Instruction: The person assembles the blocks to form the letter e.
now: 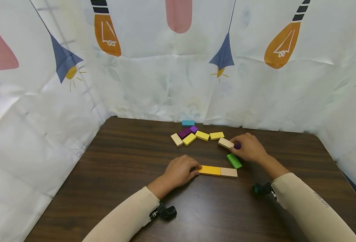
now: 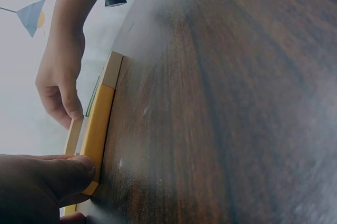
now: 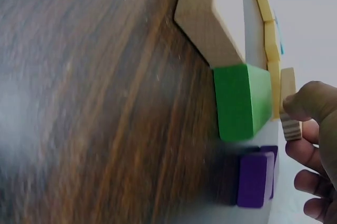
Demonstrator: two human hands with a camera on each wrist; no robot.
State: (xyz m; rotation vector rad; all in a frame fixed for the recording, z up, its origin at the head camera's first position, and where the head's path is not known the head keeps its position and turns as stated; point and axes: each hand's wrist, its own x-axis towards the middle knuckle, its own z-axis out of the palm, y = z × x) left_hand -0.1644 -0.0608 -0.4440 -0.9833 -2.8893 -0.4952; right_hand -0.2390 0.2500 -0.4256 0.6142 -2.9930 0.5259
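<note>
My left hand [image 1: 180, 170] grips the left end of an orange-yellow block [image 1: 210, 170], its thumb on the near side. End to end with that block lies a plain wooden block [image 1: 228, 172], forming a straight row. My right hand [image 1: 249, 147] pinches a striped wooden block [image 1: 225, 143] between thumb and finger, beyond the row. Close by, a green block [image 1: 234, 161] lies at a slant, touching or almost touching the plain wooden block [image 3: 210, 24]. Purple blocks [image 3: 255, 179] sit below the right hand, partly hidden by it in the head view.
Toward the back lie several yellow blocks [image 1: 202, 135], a second striped wooden block [image 1: 176, 139], a dark purple block [image 1: 184, 133], a small violet block [image 1: 193, 129] and a blue block [image 1: 188, 123]. A printed cloth [image 1: 166, 87] hangs behind the dark wooden table [image 1: 129, 151].
</note>
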